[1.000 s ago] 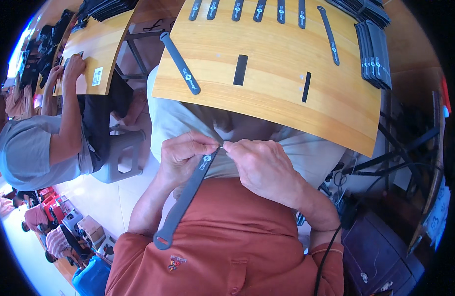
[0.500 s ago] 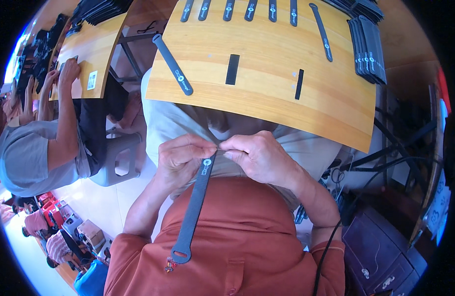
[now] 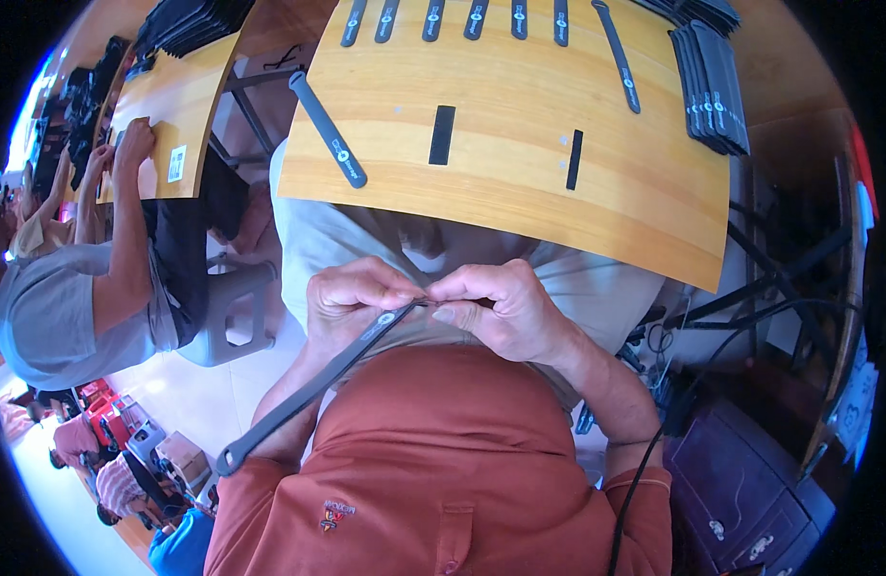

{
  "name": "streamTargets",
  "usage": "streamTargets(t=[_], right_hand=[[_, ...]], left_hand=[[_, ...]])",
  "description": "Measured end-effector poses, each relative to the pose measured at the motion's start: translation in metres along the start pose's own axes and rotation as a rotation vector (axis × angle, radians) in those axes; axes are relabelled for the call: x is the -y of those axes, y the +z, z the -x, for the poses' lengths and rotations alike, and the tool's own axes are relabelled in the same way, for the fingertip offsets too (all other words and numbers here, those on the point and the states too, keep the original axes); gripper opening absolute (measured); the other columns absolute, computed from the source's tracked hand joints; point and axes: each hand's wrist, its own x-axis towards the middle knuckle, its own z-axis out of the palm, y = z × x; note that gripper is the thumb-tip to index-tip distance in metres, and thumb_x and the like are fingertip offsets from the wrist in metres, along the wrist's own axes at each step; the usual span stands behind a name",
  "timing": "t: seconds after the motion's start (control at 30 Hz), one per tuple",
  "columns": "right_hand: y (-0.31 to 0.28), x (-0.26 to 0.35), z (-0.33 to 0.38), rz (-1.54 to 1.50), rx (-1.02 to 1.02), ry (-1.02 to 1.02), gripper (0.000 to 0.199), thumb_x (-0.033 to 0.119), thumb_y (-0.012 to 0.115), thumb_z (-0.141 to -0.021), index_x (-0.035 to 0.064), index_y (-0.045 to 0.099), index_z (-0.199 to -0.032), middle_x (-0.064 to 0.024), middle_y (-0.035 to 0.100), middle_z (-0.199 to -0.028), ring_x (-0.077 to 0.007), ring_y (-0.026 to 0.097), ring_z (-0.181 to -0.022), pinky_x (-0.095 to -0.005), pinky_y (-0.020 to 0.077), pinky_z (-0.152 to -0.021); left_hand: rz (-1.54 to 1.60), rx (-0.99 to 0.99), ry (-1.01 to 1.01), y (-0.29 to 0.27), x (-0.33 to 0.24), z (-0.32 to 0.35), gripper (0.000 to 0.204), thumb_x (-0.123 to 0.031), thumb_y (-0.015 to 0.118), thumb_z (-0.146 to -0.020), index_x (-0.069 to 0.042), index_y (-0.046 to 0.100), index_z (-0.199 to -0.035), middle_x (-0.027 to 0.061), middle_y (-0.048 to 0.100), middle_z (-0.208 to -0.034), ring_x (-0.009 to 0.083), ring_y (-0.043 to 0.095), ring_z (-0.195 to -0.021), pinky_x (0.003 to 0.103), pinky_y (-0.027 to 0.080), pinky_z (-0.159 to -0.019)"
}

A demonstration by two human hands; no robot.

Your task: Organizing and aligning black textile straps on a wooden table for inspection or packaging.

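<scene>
A long dark grey strap [image 3: 313, 386] with a slotted, rounded end hangs from my hands and slants down to the left across my forearm. My left hand [image 3: 359, 300] pinches its upper end near the pale printed mark. Close against it, my right hand [image 3: 501, 305] has thumb and forefinger pressed together at the very tip of the strap. Whatever small part lies between the fingertips is too hidden to make out. Both hands are above my lap, just off the near edge of the wooden table [image 3: 385, 182].
Similar straps lie on the table: a slanted strap [image 3: 328, 130] at left, another strap [image 3: 618, 58] at right, several along the far edge. Two black strips [image 3: 442, 135] [image 3: 574, 160] lie mid-table. A strap stack [image 3: 709, 91] sits at the right corner. A co-worker [image 3: 69, 288] works at left.
The strap's slotted end has swung left and up, from over my shirt to over my left forearm. The strap now shows more edge-on. Both hands stay pinched together.
</scene>
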Motion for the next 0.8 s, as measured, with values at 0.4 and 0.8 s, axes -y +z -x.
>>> streamTargets(t=[0.4, 0.8], right_hand=[[0.008, -0.009, 0.006, -0.018, -0.101, -0.062, 0.030, 0.003, 0.071, -0.092, -0.0004, 0.066, -0.122, -0.0159, 0.076, -0.100, -0.0211, 0.076, -0.092, -0.0288, 0.0591, -0.077], [0.012, -0.004, 0.000, 0.052, -0.216, -0.217, 0.027, 0.001, 0.070, -0.091, -0.0019, 0.068, -0.117, -0.0169, 0.069, -0.083, -0.0291, 0.072, -0.075, -0.0369, 0.0561, -0.064]], left_hand=[[0.518, -0.036, -0.095, 0.019, 0.012, -0.003, 0.021, 0.010, 0.075, -0.083, -0.008, 0.075, -0.094, 0.0115, 0.061, -0.099, 0.0211, 0.069, -0.089, 0.035, 0.062, -0.081], [0.554, -0.104, -0.230, 0.020, 0.012, -0.006, 0.028, 0.002, 0.081, -0.081, -0.002, 0.070, -0.106, 0.0060, 0.059, -0.099, 0.0159, 0.065, -0.088, 0.031, 0.058, -0.081]])
